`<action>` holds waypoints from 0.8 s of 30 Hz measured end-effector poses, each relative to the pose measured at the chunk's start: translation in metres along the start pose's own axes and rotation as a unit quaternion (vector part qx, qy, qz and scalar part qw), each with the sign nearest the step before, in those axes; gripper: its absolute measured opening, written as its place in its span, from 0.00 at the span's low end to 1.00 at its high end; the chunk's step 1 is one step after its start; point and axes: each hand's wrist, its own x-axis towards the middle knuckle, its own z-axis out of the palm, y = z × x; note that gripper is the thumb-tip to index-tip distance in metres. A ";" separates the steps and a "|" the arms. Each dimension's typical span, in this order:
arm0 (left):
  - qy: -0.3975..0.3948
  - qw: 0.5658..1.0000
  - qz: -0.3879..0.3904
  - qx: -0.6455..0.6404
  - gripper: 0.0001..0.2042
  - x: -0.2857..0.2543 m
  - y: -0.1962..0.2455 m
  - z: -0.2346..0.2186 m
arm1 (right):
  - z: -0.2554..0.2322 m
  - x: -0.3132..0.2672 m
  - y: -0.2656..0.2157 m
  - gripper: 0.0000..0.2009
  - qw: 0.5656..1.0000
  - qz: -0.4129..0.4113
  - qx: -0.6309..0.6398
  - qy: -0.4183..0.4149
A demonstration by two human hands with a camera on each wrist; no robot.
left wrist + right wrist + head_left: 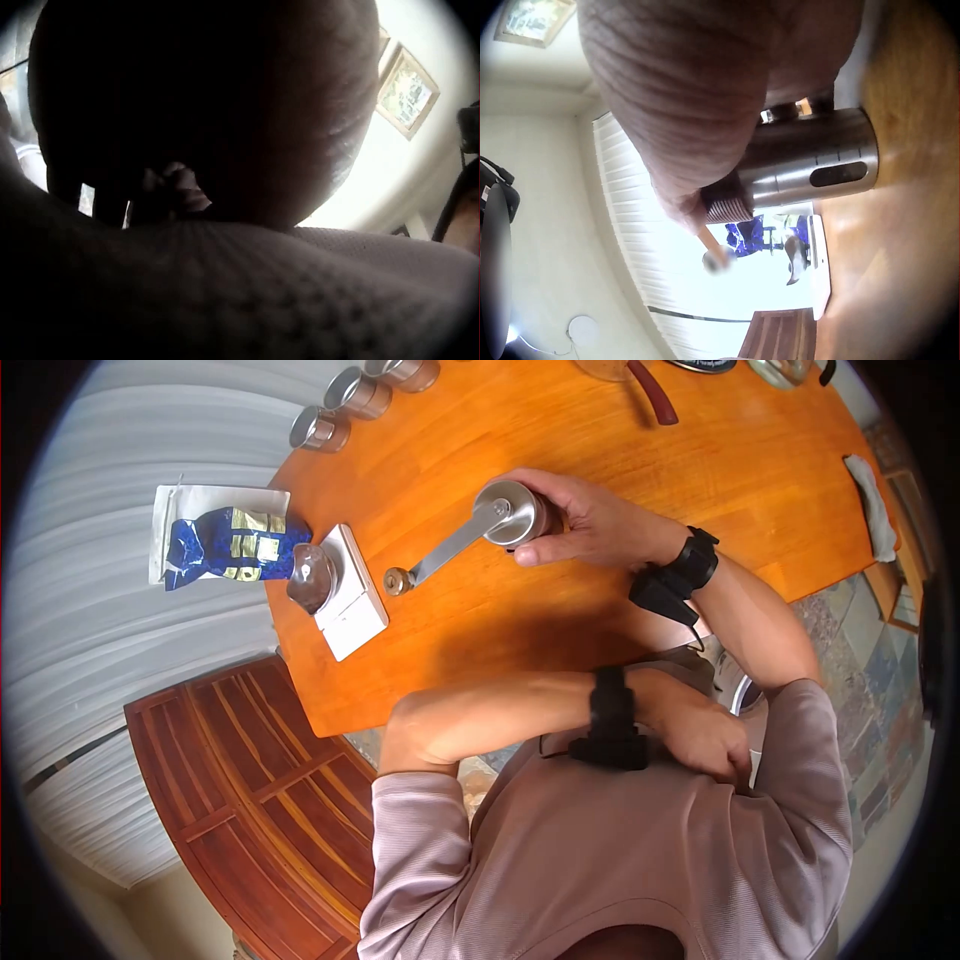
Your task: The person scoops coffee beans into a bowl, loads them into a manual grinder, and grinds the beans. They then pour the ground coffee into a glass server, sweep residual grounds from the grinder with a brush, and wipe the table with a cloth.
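1. Two hands; the right hand [592,525] holds one metal grinder [520,526], fingers and thumb curled round its barrel, parted only as far as the barrel's width; the left hand [704,738] rests low against the shirt [600,830], its fingertips hidden, so I cannot tell whether they hold anything.
2. One grinder, at the middle of the wooden table [430,470], in the right hand; it has one crank [448,550] ending in one knob [398,581], pointing toward the scale, and one dark window [838,174] low on its side; whether its foot touches the wood I cannot tell.
3. One white scale [358,628] near the table's left edge; one small dish [312,578] of something brown on it, over its outer side; one blue and silver bag [235,550] just beyond.
4. Three metal cups [358,396] in a row at the far left edge, the farthest cut off by the frame; one red handle [653,396] and one glass jar [780,368] at the far side; one grey cloth [870,505] at the right edge.
5. In the way: the right hand covers part of the grinder; the dish hides part of the scale; the left forearm [500,705] crosses the table's near edge; the left wrist view is mostly dark.
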 end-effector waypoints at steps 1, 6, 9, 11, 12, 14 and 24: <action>-0.013 1.000 0.022 -0.018 0.15 0.004 -0.001 0.001 | 0.000 0.000 0.001 0.30 1.000 -0.001 0.003 -0.007; 0.014 1.000 0.011 0.025 0.14 -0.006 0.006 -0.001 | -0.002 0.001 0.003 0.30 1.000 -0.007 -0.011 -0.012; 0.037 0.999 -0.003 0.040 0.14 -0.014 0.010 -0.002 | 0.000 0.000 0.004 0.28 0.999 -0.034 -0.004 -0.003; 0.034 0.998 -0.044 0.041 0.15 -0.020 0.019 -0.006 | 0.000 0.000 0.002 0.27 0.999 -0.039 0.001 -0.008; 0.023 0.996 -0.066 0.047 0.12 -0.022 0.023 -0.009 | -0.001 0.001 0.003 0.27 0.999 -0.039 0.000 -0.007; 0.008 0.995 -0.088 0.052 0.10 -0.024 0.031 -0.013 | -0.002 0.003 0.006 0.30 0.999 -0.037 0.014 -0.020; 0.019 0.999 0.030 -0.030 0.09 -0.006 0.026 -0.003 | -0.001 -0.001 0.002 0.30 1.000 -0.021 0.017 -0.004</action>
